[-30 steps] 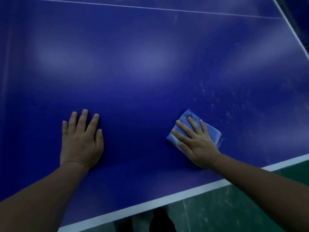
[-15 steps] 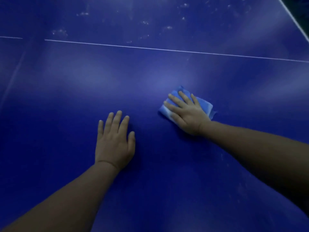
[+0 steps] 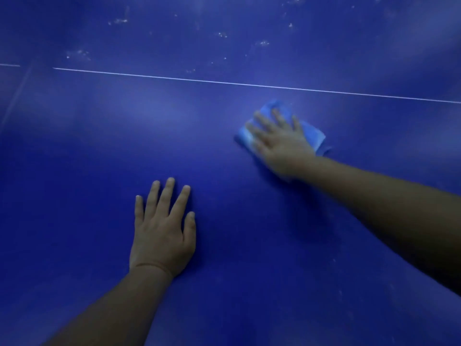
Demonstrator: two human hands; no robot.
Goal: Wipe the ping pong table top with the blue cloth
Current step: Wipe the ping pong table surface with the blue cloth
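The dark blue ping pong table top [image 3: 87, 171] fills the view. My right hand [image 3: 279, 143] lies flat with spread fingers on the folded light blue cloth [image 3: 315, 137], pressing it onto the table a little below the thin white centre line [image 3: 199, 79]. The hand is blurred by motion and covers most of the cloth. My left hand [image 3: 163, 231] rests palm down on the bare table, nearer to me and to the left of the cloth, fingers apart, holding nothing.
White dust specks [image 3: 262, 43] are scattered on the table surface beyond the centre line, with more at the far left [image 3: 79, 54]. Faint specks also show on the near right part [image 3: 334, 260].
My right hand has pushed the cloth away from the near white edge toward the centre line. The view has shifted forward, so the table edge and floor are out of sight. My left hand stays flat.
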